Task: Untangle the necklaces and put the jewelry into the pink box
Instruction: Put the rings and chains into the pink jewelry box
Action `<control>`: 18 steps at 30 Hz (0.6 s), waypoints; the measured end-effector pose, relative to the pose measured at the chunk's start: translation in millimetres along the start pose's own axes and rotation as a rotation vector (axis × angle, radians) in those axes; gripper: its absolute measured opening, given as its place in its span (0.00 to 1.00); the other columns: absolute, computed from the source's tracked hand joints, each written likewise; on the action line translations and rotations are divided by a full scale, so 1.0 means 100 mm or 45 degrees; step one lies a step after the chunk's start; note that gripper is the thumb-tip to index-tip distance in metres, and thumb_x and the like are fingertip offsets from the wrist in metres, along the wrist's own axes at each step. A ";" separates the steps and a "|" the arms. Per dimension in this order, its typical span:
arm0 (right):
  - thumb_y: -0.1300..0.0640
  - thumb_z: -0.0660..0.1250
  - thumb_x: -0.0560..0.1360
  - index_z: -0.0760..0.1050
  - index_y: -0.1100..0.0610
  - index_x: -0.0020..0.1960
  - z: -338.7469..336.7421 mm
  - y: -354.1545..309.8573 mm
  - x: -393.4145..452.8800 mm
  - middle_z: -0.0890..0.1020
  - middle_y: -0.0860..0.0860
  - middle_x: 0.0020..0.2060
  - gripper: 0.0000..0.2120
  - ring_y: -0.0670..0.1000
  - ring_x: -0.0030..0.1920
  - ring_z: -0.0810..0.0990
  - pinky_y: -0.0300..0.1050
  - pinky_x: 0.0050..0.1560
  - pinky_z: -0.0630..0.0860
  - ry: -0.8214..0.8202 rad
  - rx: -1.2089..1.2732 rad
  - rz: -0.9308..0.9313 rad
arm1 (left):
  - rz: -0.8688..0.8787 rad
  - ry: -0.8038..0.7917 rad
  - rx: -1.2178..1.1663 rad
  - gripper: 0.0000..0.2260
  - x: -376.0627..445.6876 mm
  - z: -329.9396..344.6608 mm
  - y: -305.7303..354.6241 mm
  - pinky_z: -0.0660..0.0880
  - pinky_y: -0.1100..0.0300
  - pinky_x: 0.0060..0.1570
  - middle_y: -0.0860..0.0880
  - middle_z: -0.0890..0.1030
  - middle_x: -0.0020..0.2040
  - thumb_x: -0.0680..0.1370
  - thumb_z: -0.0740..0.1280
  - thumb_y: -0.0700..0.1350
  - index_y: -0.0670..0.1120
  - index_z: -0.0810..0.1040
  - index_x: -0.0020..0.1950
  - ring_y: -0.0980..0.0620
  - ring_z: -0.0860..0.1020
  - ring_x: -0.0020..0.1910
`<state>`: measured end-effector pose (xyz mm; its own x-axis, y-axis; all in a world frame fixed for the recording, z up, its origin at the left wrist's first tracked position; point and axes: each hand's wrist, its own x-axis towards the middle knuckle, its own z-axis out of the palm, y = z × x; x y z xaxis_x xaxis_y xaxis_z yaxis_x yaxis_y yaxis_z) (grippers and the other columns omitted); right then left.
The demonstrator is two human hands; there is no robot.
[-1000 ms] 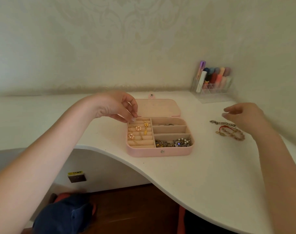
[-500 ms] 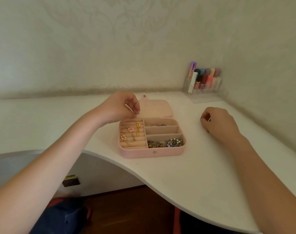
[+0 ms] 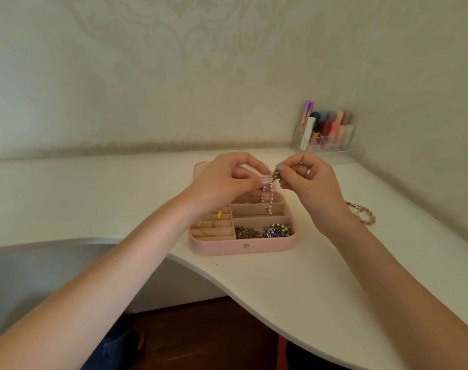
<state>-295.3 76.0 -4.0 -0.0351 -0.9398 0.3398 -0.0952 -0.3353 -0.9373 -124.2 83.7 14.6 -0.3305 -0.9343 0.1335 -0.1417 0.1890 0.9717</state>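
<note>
Both hands meet above the far half of the pink box [image 3: 242,247]. The left hand [image 3: 227,180] has its fingers curled in tight, thumb and forefinger pinching one end of a beaded bracelet [image 3: 269,194]. The right hand [image 3: 306,180], at 3 o'clock from the left and almost touching it, is curled the same narrow way and pinches the bracelet's other end; a ring shows on one finger. The bracelet is a string of small pale, shiny beads, and it hangs from the fingertips in a loose loop towards 6 o'clock, its low end over the middle right compartment of the box.

The box is a rounded rectangle with a soft, matt pink shell, beige lining and a metal snap at its front wall. Its left side has ridged rolls carrying gold rings [image 3: 219,214]; the front right compartment holds a tangled heap of dark chains and pearls [image 3: 265,232].

At 3 o'clock from the box, behind the right wrist, a red-corded bead bracelet [image 3: 365,214] lies on the smooth white table [image 3: 307,284].
</note>
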 end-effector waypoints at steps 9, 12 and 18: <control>0.70 0.65 0.70 0.77 0.55 0.40 0.03 -0.01 -0.03 0.81 0.53 0.30 0.10 0.43 0.30 0.75 0.37 0.38 0.73 -0.077 -0.226 0.114 | -0.098 0.102 0.426 0.10 -0.08 -0.11 -0.05 0.73 0.63 0.34 0.51 0.79 0.37 0.70 0.67 0.33 0.48 0.78 0.44 0.55 0.78 0.31; 0.68 0.67 0.70 0.78 0.56 0.41 0.01 0.00 -0.02 0.81 0.59 0.33 0.08 0.44 0.29 0.74 0.40 0.40 0.72 -0.114 -0.400 0.187 | -0.102 0.210 0.574 0.10 -0.12 -0.14 -0.07 0.76 0.62 0.30 0.52 0.80 0.34 0.69 0.67 0.33 0.47 0.81 0.40 0.57 0.77 0.26; 0.65 0.68 0.68 0.78 0.52 0.39 -0.03 -0.02 -0.03 0.82 0.52 0.32 0.08 0.44 0.31 0.75 0.37 0.31 0.68 -0.214 -0.757 0.185 | -0.045 0.208 0.826 0.09 -0.17 -0.09 -0.10 0.71 0.73 0.32 0.57 0.78 0.31 0.70 0.68 0.34 0.48 0.83 0.38 0.60 0.77 0.31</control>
<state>-297.9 79.7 -3.3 0.0627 -0.9866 0.1507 -0.6394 -0.1556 -0.7529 -109.3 94.9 4.8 -0.1773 -0.9673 0.1812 -0.6993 0.2534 0.6685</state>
